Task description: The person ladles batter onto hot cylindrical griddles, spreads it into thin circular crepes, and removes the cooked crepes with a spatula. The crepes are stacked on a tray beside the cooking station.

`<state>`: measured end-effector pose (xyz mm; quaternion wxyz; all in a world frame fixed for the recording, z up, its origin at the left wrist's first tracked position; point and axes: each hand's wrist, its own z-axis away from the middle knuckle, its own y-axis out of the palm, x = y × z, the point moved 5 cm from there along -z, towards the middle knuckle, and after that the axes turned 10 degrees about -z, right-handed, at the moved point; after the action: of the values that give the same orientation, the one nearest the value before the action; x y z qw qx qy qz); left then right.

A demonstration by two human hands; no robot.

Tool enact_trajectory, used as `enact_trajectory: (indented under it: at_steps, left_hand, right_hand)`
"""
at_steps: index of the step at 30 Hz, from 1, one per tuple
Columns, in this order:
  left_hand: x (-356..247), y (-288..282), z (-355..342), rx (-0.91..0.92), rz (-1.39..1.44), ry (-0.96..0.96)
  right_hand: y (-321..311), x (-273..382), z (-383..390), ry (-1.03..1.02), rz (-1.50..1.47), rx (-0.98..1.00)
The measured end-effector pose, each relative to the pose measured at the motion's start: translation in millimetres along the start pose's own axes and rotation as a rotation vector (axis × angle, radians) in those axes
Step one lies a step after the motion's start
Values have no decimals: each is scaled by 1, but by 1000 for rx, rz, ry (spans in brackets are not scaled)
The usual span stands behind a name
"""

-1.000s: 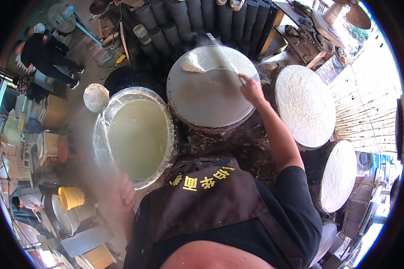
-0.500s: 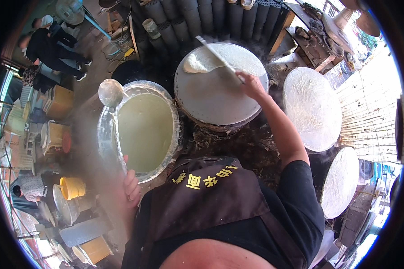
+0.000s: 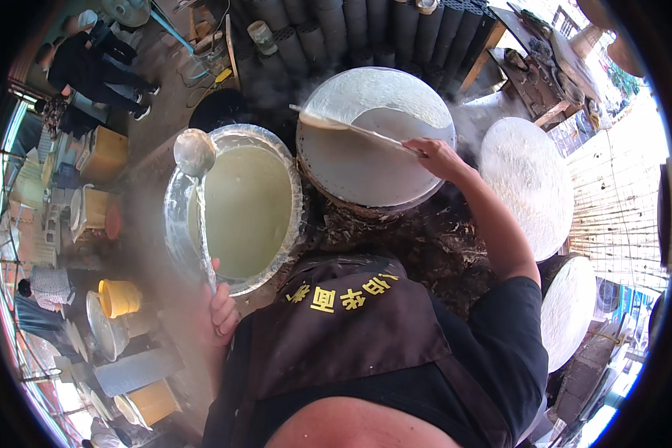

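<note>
My right hand [image 3: 437, 158] is closed around the end of a long flat spreader [image 3: 377, 136], which lies across a round griddle [image 3: 366, 183]. Pale batter [image 3: 377, 86] coats the griddle's far part as a thin layer, and a thicker lump rides along the blade's left part. In my left hand [image 3: 222, 308], the fingers wrap round the handle of a long metal ladle [image 3: 196, 152]. Its batter-smeared bowl is raised over the far left rim of a big pot [image 3: 173, 216] of greenish-white batter [image 3: 246, 209].
Two round white-coated discs [image 3: 526, 187] [image 3: 569, 313] stand to the right. Dark cylindrical briquettes [image 3: 336, 30] are stacked behind the griddle. At the left are a yellow bucket [image 3: 119, 299] and wooden boxes [image 3: 103, 155]. A person in dark clothes [image 3: 89, 71] is at the far left. Steam drifts about.
The spreader has swept toward me and left over the griddle, taking the batter lump to the left edge and leaving a thin coat behind. My left hand still holds the ladle in nearly the same place.
</note>
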<state>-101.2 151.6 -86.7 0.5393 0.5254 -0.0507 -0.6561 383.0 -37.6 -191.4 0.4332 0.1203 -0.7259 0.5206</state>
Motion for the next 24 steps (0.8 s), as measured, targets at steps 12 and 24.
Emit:
enact_trajectory:
  at_steps: [12, 24]
  left_hand:
    - [7, 8, 3, -27, 12, 14]
    - [24, 23, 15, -44, -48, 33]
  right_hand:
    - [-14, -24, 10, -7, 30, 55]
    - [-42, -39, 24, -41, 98, 81]
